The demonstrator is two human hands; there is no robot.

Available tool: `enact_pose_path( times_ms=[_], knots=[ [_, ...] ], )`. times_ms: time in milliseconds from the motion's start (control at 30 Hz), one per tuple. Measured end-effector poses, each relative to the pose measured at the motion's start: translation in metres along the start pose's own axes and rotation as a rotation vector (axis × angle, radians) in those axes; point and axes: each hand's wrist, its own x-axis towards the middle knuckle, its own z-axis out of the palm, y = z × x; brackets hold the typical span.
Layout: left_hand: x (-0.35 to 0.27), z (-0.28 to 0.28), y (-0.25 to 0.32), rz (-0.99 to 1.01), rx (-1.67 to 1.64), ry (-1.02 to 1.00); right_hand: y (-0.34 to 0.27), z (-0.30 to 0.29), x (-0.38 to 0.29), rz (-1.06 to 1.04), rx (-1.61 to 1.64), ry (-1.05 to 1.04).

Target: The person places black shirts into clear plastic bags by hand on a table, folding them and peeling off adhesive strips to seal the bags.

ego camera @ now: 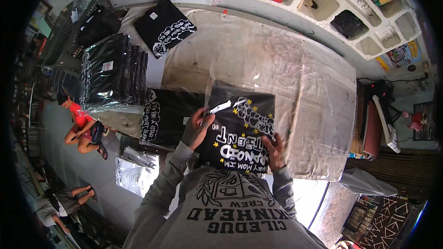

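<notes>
A folded black T-shirt [238,131] with a white and yellow print lies at the table's near edge, in a clear plastic bag. At its left side my left hand [199,128] grips the edge of the bag, thumb and fingers together near a white glare. My right hand [274,150] rests on the shirt's right edge, fingers bent; whether it grips the plastic is unclear. Left of the shirt lies another folded black shirt [169,117]. Beyond it are a stack of bagged black shirts [110,72] and a single folded black shirt [166,27].
A cloth-covered table [311,110] bears a clear plastic sheet at the right. A white foam tray with compartments [318,3] is at the wall. A grey crate [62,38] stands at the far left. Bagged white items [135,171] lie below the table edge. Two people [81,121] sit at the left.
</notes>
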Motion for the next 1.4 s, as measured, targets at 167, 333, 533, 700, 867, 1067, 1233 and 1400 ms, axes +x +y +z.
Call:
enact_pose_path(
  times_ms=[167,333,533,700,867,1067,1233,1400],
  knots=[
    [-0.067,-0.014,-0.038,-0.246,0.084,-0.009,0.021,-0.003,-0.038,0.053,-0.123,-0.014],
    [-0.103,-0.008,0.012,-0.567,0.182,-0.001,0.056,-0.033,-0.081,-0.033,-0.531,-0.114],
    [-0.109,-0.019,0.029,-0.399,0.104,-0.115,0.009,-0.027,-0.086,0.046,-0.513,0.029],
    [-0.072,-0.018,0.111,-0.351,0.389,-0.24,-0.121,0.019,-0.047,-0.186,-0.36,-0.088],
    [-0.009,-0.023,0.211,-0.823,0.104,-0.37,-0.215,0.013,0.002,-0.164,-0.337,-0.478],
    [0.039,-0.026,0.288,-0.848,-0.063,-0.301,-0.333,0.047,0.033,-0.08,-0.643,-0.56],
    [0.086,-0.047,0.318,-0.734,0.063,-0.327,-0.369,0.086,0.053,0.026,-0.466,-0.404],
    [0.148,-0.066,0.338,-0.744,-0.006,-0.295,-0.383,0.082,0.107,-0.067,-0.322,-0.537]
  ],
)
